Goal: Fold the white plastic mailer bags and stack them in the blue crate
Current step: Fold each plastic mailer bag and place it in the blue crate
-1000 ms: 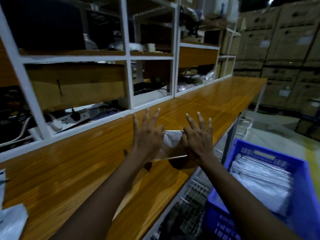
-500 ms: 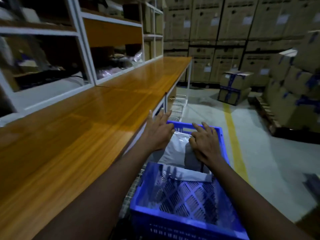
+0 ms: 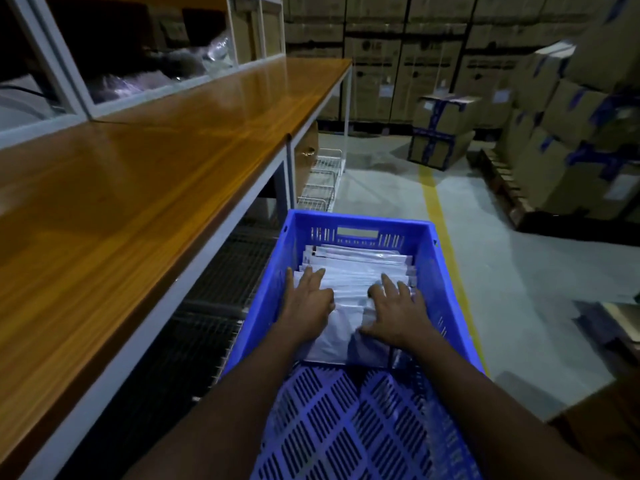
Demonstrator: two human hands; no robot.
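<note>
Two hands, the left hand (image 3: pixel 306 299) and the right hand (image 3: pixel 394 311), lie flat with fingers spread open, pressing a folded white bag (image 3: pixel 341 336) down against the row in the far half of the blue crate (image 3: pixel 450 306), probably so it stays folded.

Plastic, polished wood, wire and cardboard in dim light.

The blue crate (image 3: pixel 356 226) is moulded plastic, its walls and floor pierced with slots, its finish a dull sheen. The white mailer bags (image 3: pixel 360 268) are thin plastic film, smooth and faintly glossy, lightly creased. The tabletop (image 3: pixel 145 168) is orange-brown wood grain, glossy enough to mirror the light, on a white painted metal frame (image 3: pixel 289 174). White wire racks (image 3: pixel 320 181) stand below. The cartons (image 3: pixel 443 109) are matt brown cardboard with blue tape. The floor (image 3: pixel 519 271) is grey, matt and slightly rough.
</note>
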